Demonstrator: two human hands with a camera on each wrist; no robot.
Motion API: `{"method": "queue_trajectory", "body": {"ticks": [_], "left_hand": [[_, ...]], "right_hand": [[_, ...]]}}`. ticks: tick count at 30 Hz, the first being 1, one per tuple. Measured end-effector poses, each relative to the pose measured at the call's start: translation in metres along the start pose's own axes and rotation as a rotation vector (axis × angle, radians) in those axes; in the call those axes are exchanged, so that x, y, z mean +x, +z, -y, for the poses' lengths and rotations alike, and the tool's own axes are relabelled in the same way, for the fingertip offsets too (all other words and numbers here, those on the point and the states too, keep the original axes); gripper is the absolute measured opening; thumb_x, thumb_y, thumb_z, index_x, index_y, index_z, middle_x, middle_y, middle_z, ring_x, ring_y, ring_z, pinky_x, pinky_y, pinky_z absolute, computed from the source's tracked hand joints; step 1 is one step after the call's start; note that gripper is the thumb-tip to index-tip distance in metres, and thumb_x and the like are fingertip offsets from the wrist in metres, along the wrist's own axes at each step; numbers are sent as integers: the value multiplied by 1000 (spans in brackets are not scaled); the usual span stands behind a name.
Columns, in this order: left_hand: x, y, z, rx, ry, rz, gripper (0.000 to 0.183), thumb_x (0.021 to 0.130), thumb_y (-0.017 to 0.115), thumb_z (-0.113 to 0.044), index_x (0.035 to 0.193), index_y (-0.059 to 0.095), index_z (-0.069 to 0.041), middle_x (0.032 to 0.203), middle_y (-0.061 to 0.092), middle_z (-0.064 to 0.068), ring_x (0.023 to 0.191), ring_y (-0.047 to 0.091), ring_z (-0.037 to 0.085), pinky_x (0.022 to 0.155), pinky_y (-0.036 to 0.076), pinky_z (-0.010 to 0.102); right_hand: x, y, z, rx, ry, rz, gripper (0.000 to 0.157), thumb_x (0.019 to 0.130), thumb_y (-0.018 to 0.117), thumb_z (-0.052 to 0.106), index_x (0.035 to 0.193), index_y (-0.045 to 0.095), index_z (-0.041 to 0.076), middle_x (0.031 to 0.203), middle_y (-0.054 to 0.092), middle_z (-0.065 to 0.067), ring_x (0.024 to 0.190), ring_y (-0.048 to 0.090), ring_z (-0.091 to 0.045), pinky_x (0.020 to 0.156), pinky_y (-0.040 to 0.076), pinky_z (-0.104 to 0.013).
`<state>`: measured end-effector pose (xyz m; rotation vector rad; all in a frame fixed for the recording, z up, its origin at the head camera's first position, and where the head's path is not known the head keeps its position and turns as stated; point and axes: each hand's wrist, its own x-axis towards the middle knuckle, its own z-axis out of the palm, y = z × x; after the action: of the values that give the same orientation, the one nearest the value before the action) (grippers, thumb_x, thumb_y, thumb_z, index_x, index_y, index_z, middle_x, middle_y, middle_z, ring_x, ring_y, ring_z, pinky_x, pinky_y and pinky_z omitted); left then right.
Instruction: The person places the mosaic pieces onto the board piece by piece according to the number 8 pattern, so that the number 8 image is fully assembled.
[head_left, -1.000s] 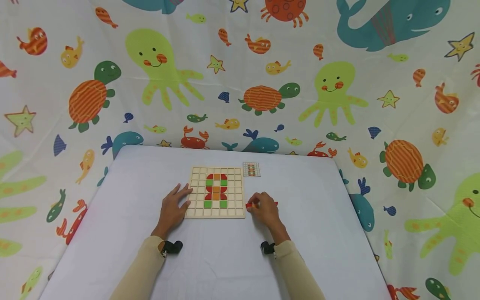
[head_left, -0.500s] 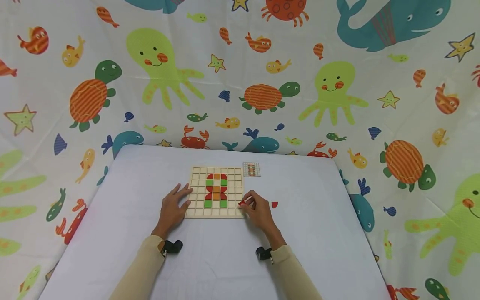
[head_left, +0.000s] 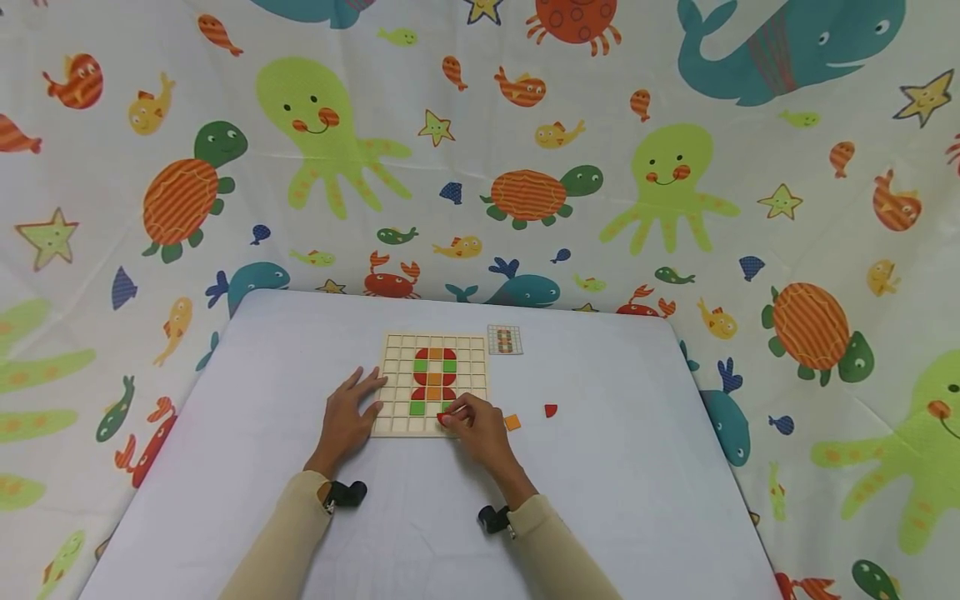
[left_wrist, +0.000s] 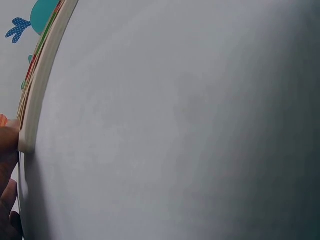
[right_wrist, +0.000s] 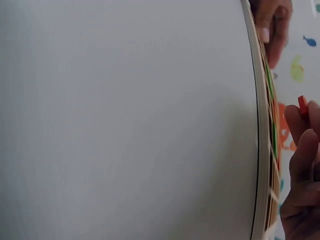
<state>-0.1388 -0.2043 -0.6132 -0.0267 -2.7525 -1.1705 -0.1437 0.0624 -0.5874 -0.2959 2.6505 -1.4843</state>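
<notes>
A square wooden grid board (head_left: 397,423) lies on the table, with red, orange and green tiles set in its middle columns. My left hand (head_left: 347,421) rests against the board's left edge, fingers spread and touching the rim. Over the lower part of the board, my right hand (head_left: 483,433) pinches a red quarter-round tile (right_wrist: 303,104) between thumb and fingertips. That hand hides part of the lower right cells. An orange square tile (head_left: 512,422) lies on the table just right of the hand. Farther right lies another red quarter-round tile (head_left: 551,411).
A small pattern card (head_left: 505,340) lies at the board's upper right corner, showing a coloured grid design. The white-covered table (head_left: 630,500) reaches back to a hanging cloth (head_left: 465,158) printed with sea animals.
My right hand picked up a red tile from the right of the board and moved left over the board's lower cells. The orange tile came into view. My left hand stayed put.
</notes>
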Motion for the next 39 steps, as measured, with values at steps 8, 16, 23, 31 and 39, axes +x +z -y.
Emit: {"method": "queue_trajectory", "body": {"ticks": [8,16,23,31,39], "left_hand": [[0,0,-1,4,-4,5,48,99,69,-5,146,64,-8,164,49,13,160,30,45,127,22,73],[-1,0,0,4,4,-2,47,99,69,-5,145,64,-8,164,50,13,160,32,45,127,24,72],[-1,0,2,10,-3,5,48,99,69,-5,146,64,-9,165,49,11,160,31,44,128,23,72],[-2,0,2,20,16,-18,47,98,69,-5,145,64,-9,164,50,13,159,32,46,124,22,76],[-1,-1,0,12,-4,5,48,100,68,-7,147,63,-9,165,48,12,161,30,45,127,21,74]], "right_hand": [[3,26,19,-57,47,-9,11,92,84,23,93,74,19,74,71,9,69,60,1,60,46,-20],[6,43,26,-203,65,-52,15,89,87,26,86,74,20,68,66,12,64,55,0,57,41,-22],[11,51,26,-265,35,-67,18,89,87,28,84,71,21,63,59,12,60,50,0,53,38,-21],[10,51,30,-284,18,-48,19,89,87,31,83,71,21,63,60,13,58,52,0,51,39,-22],[7,39,24,-204,37,-42,13,87,87,21,92,76,21,73,67,14,67,57,1,56,43,-22]]}}
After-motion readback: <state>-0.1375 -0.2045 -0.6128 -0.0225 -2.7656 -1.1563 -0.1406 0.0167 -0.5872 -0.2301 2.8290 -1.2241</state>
